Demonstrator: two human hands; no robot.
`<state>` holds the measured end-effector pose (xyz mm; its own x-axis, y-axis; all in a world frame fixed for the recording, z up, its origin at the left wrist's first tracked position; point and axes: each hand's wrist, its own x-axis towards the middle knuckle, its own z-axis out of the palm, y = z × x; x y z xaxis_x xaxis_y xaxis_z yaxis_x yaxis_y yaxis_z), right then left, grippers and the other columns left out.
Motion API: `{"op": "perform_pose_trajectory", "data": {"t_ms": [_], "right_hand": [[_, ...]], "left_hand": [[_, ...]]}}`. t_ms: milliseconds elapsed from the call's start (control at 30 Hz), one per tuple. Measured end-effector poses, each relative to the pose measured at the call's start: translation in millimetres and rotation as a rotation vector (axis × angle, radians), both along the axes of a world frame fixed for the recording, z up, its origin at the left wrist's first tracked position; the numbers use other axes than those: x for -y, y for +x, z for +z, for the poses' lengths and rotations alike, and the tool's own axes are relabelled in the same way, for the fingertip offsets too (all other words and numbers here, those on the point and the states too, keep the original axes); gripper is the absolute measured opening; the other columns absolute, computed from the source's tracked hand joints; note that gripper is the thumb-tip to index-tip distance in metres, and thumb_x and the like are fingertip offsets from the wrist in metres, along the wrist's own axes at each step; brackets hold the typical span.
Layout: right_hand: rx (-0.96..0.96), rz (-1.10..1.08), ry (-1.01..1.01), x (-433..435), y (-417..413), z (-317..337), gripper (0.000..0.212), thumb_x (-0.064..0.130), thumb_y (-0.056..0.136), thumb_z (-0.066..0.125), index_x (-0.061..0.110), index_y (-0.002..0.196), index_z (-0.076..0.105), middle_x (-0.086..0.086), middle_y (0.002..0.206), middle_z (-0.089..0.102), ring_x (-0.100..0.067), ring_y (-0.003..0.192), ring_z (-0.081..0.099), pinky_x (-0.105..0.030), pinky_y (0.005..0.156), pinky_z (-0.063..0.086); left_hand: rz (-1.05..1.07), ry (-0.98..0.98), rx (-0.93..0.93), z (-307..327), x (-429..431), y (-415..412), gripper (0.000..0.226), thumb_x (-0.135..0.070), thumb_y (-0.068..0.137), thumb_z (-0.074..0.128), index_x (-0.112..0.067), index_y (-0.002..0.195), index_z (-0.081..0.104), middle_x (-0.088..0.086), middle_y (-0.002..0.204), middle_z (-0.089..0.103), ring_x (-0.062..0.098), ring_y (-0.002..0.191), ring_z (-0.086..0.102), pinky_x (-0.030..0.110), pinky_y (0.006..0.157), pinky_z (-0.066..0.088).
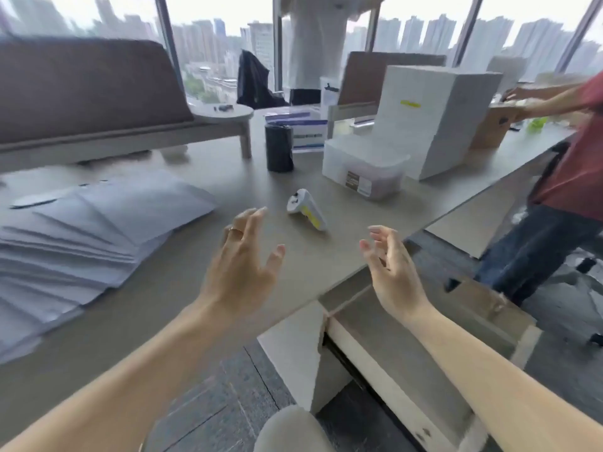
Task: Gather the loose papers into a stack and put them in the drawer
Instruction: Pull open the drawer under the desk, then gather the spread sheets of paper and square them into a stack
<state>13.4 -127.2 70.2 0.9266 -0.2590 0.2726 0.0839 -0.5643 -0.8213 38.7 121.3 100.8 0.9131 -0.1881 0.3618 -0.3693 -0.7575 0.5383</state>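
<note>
- Your left hand (241, 262) and right hand (391, 265) hover spread and empty.
- The papers (81, 236) lie fanned well left of both, nearest your left hand.
- The drawer (401, 340) gapes below your right.

I see the papers (81, 236) fanned across the surface (182, 288) at the left of the frame. My left hand (243, 265) hovers over the surface at centre; my right hand (391, 269) hangs over the open drawer (408, 340), which juts out under the surface edge at lower right. Just beyond the hands lies a controller (306, 213). Behind it stand a cylinder (279, 148) and, to its right, a bin (362, 171). A person (567, 177) stands at far right.
</note>
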Motion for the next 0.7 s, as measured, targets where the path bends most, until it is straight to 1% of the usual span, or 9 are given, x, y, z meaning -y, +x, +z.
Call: {"op": "perform_pose_trajectory", "data": {"t_ms": [67,133,200,267,367,433,533,633,700], "right_hand": [[-0.035,0.137,-0.015,-53,34,5,0.052,0.051,0.096,0.053,0.019,0.138,0.051,0.002,0.137,0.056,-0.018,0.126,0.055,-0.030,0.098,0.041],[-0.041,0.225,-0.069,-104,67,5,0.046,0.038,0.097,0.061,0.010,0.134,0.057,-0.003,0.132,0.060,-0.024,0.123,0.059,-0.027,0.094,0.040],[-0.040,0.307,-0.125,-152,95,5,0.039,0.027,0.097,0.064,0.007,0.130,0.060,-0.007,0.129,0.064,-0.025,0.120,0.061,-0.028,0.095,0.043],[-0.028,0.367,-0.153,-194,122,8,0.035,0.027,0.097,0.063,0.010,0.128,0.062,-0.008,0.128,0.066,-0.024,0.119,0.063,-0.029,0.097,0.045],[-0.030,0.439,-0.223,-242,167,15,0.036,0.034,0.098,0.060,0.014,0.127,0.063,-0.008,0.129,0.066,-0.023,0.107,0.065,-0.027,0.089,0.041],[-0.098,0.456,-0.278,-264,201,21,0.044,0.041,0.098,0.057,0.015,0.133,0.060,-0.011,0.135,0.061,-0.026,0.106,0.062,-0.028,0.087,0.040],[-0.271,0.390,-0.297,-284,254,22,0.064,0.054,0.093,0.058,0.017,0.143,0.049,-0.015,0.146,0.054,-0.033,0.128,0.054,-0.034,0.095,0.040],[-0.456,0.363,-0.391,-297,295,22,0.093,0.062,0.080,0.070,0.012,0.152,0.037,-0.014,0.152,0.048,-0.035,0.133,0.051,-0.039,0.102,0.041],[-0.488,0.338,-0.499,-303,317,25,0.103,0.060,0.068,0.082,0.008,0.148,0.044,-0.013,0.146,0.054,-0.035,0.128,0.054,-0.040,0.103,0.044]], "left_hand": [[0.144,0.108,-0.019,-5,-66,8,0.066,-0.042,0.098,0.055,-0.026,0.157,0.030,0.000,0.165,0.031,0.024,0.151,0.030,0.043,0.120,0.030],[0.286,0.190,-0.073,-14,-135,11,0.065,-0.045,0.097,0.053,-0.023,0.155,0.036,0.003,0.165,0.033,0.027,0.151,0.032,0.044,0.120,0.030],[0.413,0.212,-0.167,-21,-196,11,0.068,-0.053,0.094,0.047,-0.020,0.153,0.041,0.004,0.166,0.034,0.028,0.151,0.032,0.045,0.120,0.030],[0.486,0.239,-0.230,-23,-243,10,0.071,-0.060,0.093,0.039,-0.023,0.154,0.040,0.003,0.168,0.031,0.028,0.152,0.030,0.045,0.121,0.029],[0.557,0.307,-0.257,-24,-294,7,0.077,-0.071,0.093,0.028,-0.032,0.160,0.028,-0.002,0.172,0.019,0.026,0.157,0.020,0.047,0.124,0.022],[0.630,0.339,-0.308,-28,-324,-1,0.092,-0.084,0.081,0.012,-0.038,0.161,0.019,-0.002,0.173,0.015,0.026,0.158,0.015,0.052,0.125,0.017],[0.715,0.369,-0.435,-41,-358,-12,0.116,-0.098,0.061,-0.009,-0.044,0.162,0.005,0.000,0.174,0.003,0.026,0.161,0.002,0.052,0.127,0.004],[0.738,0.404,-0.436,-49,-363,-13,0.115,-0.096,0.058,-0.016,-0.046,0.161,-0.004,-0.002,0.175,-0.002,0.024,0.161,-0.006,0.052,0.127,-0.003],[0.753,0.404,-0.425,-51,-361,-10,0.112,-0.096,0.060,-0.014,-0.047,0.160,-0.006,-0.005,0.174,-0.004,0.022,0.160,-0.009,0.051,0.127,-0.006]]}}
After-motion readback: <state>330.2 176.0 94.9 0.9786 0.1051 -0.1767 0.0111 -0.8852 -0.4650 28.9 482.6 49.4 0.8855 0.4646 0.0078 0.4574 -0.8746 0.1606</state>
